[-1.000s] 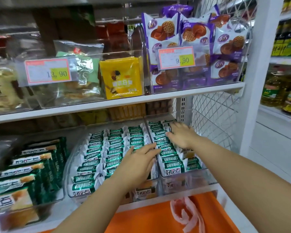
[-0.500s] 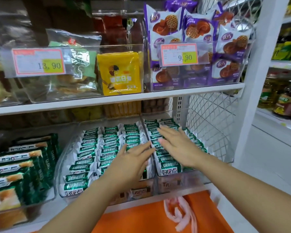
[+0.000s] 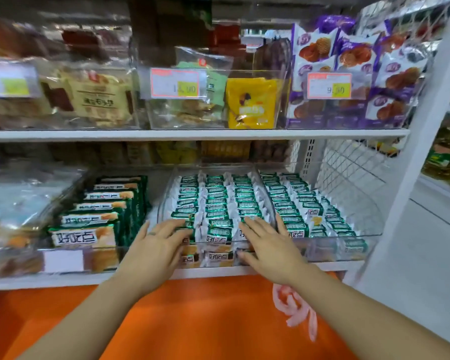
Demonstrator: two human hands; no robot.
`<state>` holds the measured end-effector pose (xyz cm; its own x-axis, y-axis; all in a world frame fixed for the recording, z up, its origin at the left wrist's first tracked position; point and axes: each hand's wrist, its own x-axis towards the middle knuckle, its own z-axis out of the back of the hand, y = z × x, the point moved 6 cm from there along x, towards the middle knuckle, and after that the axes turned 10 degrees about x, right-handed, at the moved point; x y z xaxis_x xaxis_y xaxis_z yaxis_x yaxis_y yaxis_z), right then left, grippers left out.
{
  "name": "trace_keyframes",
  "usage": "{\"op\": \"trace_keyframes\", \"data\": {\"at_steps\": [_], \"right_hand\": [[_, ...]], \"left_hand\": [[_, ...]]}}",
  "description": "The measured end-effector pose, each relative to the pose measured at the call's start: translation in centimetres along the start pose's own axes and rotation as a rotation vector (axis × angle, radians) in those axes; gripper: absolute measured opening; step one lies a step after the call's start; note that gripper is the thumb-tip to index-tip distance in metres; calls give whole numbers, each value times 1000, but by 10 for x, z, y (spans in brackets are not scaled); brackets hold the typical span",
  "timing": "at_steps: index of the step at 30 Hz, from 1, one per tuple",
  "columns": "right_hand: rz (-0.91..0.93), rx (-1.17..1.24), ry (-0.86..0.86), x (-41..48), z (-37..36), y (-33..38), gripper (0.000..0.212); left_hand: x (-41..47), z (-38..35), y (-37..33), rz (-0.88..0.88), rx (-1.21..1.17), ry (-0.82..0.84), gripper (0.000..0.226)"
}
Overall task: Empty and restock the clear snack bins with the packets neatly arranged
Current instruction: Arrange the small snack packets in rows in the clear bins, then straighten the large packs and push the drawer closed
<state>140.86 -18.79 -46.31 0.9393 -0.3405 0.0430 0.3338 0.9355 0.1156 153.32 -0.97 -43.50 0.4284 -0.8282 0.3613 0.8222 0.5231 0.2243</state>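
Hands laid flat, fingers straight and spread, nothing gripped: left hand point(image 3: 161, 242) set on front-left packets, right hand point(image 3: 268, 245) on front-right packets of middle clear bin point(image 3: 166, 196) on lower shelf point(image 3: 63, 280). Green-and-white packets point(image 3: 218, 201) packed inside in tidy rows. Second bin point(image 3: 369, 224) of like packets placed just beside, at right; larger green packs point(image 3: 89, 222) stacked at left.

This is a shop, in a grocery aisle. White shelves point(image 3: 192, 135) carry clear bins point(image 3: 372, 219) packed with rows of wrapped snack packets point(image 3: 216, 201). Price tags point(image 3: 176, 83) with printed figures sit on the bin fronts at upper middle and upper right. At the far right edge, blurred bottles point(image 3: 444, 149) stand on another rack.
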Motion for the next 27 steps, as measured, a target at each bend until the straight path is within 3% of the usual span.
{"op": "trace_keyframes", "data": {"at_steps": [5, 9, 14, 18, 27], "right_hand": [[-51, -4, 53, 1, 6, 8, 66], [-32, 81, -135, 1, 26, 35, 65], [209, 180, -96, 21, 27, 131, 47], [374, 326, -31, 53, 15, 213, 50], [40, 760, 195, 145, -34, 261, 87]], "left_hand": [[-23, -2, 26, 46, -29, 66, 36], [-41, 2, 50, 96, -66, 81, 36], [-80, -3, 100, 335, -108, 164, 42], [-107, -20, 128, 484, -193, 235, 54], [-119, -48, 157, 460, -229, 335, 61]]}}
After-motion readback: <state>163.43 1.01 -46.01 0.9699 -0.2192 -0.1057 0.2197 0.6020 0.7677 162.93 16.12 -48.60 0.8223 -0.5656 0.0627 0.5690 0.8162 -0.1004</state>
